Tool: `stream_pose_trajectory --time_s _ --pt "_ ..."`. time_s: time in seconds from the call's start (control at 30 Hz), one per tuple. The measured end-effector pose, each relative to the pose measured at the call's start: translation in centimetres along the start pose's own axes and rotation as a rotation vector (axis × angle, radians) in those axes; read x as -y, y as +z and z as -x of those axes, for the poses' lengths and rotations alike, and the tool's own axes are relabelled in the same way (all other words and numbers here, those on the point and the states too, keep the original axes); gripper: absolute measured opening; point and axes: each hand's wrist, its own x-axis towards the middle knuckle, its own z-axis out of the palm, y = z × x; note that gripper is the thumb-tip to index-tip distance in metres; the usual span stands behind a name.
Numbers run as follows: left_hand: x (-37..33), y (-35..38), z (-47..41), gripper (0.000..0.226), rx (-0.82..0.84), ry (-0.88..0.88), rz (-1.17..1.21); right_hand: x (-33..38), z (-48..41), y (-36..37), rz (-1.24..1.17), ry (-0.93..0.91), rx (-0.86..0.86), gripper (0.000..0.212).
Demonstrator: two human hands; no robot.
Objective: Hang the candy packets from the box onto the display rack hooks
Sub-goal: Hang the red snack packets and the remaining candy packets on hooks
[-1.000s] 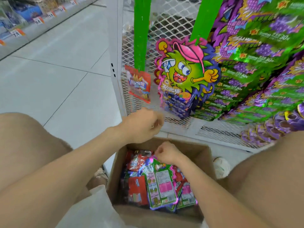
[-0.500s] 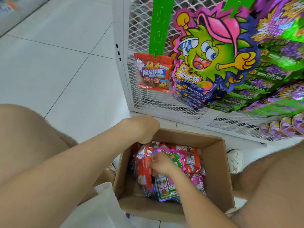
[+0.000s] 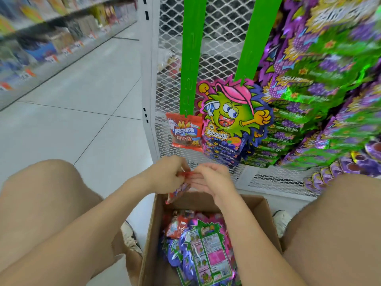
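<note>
A cardboard box (image 3: 152,242) sits on the floor between my knees, filled with several candy packets (image 3: 204,244). Above its far edge my left hand (image 3: 167,176) pinches the top of a red candy packet (image 3: 178,189) that hangs down from my fingers. My right hand (image 3: 212,178) is beside it, its straight fingers touching the packet's top edge. On the white mesh rack (image 3: 222,38) a green hanging strip (image 3: 190,58) carries one red packet (image 3: 185,131) at its lower end. A second green strip (image 3: 251,40) holds green monster packets (image 3: 233,118).
Purple and green grape packets (image 3: 321,96) hang thickly on the right of the rack. My bare knees flank the box, and a white shoe (image 3: 281,221) shows at its right. A tiled aisle floor (image 3: 82,100) and store shelves (image 3: 41,38) lie to the left.
My right hand came up out of the box and met my left hand above the box's far edge. A red packet now hangs from my left hand. The camera tilted up.
</note>
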Motion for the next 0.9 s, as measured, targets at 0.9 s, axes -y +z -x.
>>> stream_pose_trajectory --time_s 0.9 --pt "-3.0 -8.3 -9.5 0.028 -0.908 -0.023 0.645 13.9 -2.4 -0.2 0.928 -0.974 -0.173 0.012"
